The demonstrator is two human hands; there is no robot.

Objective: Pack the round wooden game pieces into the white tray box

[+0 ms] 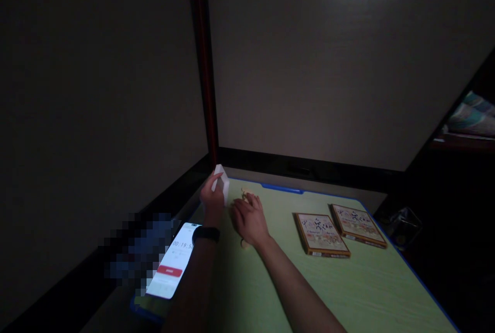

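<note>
Just below centre frame, the left hand (212, 196) grips a white box (225, 183); the right hand (249, 219) lies half-curled over pale pieces (245, 244) on the table (367, 284), its hold hidden. Piece-handling, apparently; next calls for a sure pinch.

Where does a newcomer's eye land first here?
Likely the glowing white phone screen, showing a timer, at the near left of the green table. Then the white box-shaped object in the left hand, toward the far left corner. Two flat square printed boxes stand out at right.
</note>
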